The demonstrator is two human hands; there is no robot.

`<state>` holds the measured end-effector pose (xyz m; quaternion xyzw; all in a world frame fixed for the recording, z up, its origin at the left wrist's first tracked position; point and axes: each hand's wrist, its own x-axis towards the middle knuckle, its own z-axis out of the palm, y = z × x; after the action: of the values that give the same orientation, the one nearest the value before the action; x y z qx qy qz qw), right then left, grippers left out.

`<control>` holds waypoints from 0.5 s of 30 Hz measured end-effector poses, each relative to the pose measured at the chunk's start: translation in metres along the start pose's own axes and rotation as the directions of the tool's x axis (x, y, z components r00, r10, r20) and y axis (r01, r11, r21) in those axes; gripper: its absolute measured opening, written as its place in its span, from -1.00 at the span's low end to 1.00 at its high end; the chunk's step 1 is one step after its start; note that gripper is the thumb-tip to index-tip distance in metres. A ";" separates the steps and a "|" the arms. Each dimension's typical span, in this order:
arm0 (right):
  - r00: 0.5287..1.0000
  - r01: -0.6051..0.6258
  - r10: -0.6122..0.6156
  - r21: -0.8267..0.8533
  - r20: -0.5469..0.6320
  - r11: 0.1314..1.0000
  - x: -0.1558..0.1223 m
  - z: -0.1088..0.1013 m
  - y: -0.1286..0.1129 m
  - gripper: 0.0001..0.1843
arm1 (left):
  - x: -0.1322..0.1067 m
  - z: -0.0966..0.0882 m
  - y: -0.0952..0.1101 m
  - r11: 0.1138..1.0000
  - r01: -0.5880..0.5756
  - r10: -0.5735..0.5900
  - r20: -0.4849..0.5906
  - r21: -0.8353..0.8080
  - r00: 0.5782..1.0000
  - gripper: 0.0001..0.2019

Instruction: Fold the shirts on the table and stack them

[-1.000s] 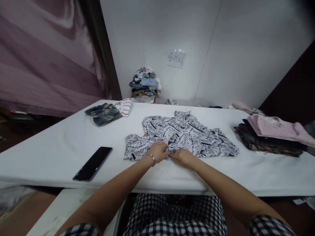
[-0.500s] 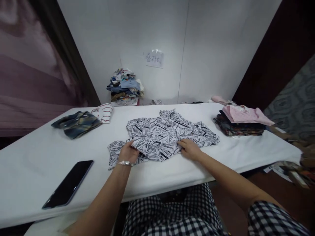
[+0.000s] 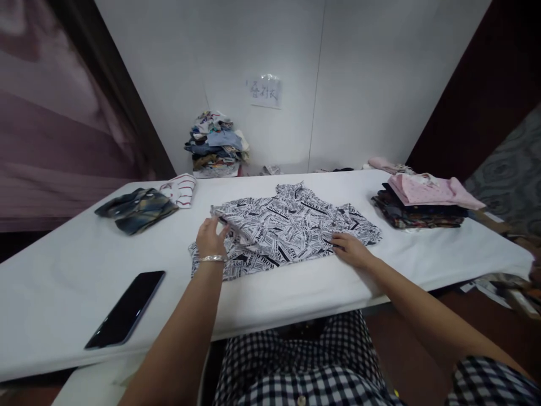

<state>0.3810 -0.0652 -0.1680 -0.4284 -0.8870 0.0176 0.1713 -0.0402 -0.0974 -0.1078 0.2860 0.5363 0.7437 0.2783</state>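
**Lettered shirt lies mid-table under both hands**

We start with the white table, which fills the width of the view and carries everything else. At its middle, near the front edge, the lettered shirt lies spread out, black print on white, with its collar pointing to the far side. Its left part is folded over onto the body, and one sleeve sticks out flat below that fold.

On the right end of the table we see a stack of folded clothes, dark garments below and a pink garment on top. Against the far wall a mixed pile of clothes stands behind the table. On the left end lies a crumpled dark blue garment, and a red-striped white garment touches its far side. A black phone lies face up near the front left, well apart from the shirt.

The left hand is closed on the folded edge of the lettered shirt, with the cloth pinched between thumb and fingers and raised a little off the table. The right hand rests on the shirt's right lower part, palm down, fingers stretched out flat and gripping nothing. A silver bracelet circles the left wrist. A small paper note is stuck to the wall above the pile.
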 end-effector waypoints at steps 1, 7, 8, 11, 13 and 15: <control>1.000 -0.001 0.001 0.002 -0.007 1.000 0.000 0.002 0.001 -0.63 | 0.002 -0.004 -0.004 0.999 0.005 -0.002 -0.050 0.046 0.999 -0.80; 0.997 -0.032 0.033 0.021 -0.064 0.999 -0.002 0.014 0.009 -0.63 | -0.004 -0.030 -0.030 0.802 0.029 -0.006 -0.040 0.596 0.999 -0.70; 0.996 -0.042 0.044 0.028 -0.074 0.999 -0.002 0.016 0.011 -0.64 | -0.006 -0.032 -0.032 0.751 -0.020 0.013 0.015 0.660 1.000 -0.71; 0.994 -0.064 0.069 0.052 -0.088 0.997 -0.001 0.018 0.013 -0.64 | -0.013 -0.030 -0.036 0.482 -0.346 0.081 0.353 0.805 0.932 -0.72; 0.993 -0.081 0.088 0.078 -0.085 0.994 0.000 0.019 0.015 -0.63 | -0.014 -0.025 -0.035 0.236 -0.553 0.069 0.554 0.799 0.830 -0.62; 0.991 -0.102 0.111 0.115 -0.074 0.988 0.000 0.020 0.017 -0.63 | -0.011 -0.019 -0.033 0.094 -0.639 0.053 0.637 0.763 0.769 -0.49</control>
<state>0.3874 -0.0519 -0.1897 -0.4653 -0.8530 0.0589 0.2290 -0.0423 -0.1086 -0.1460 0.6813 0.7064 0.1874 -0.0417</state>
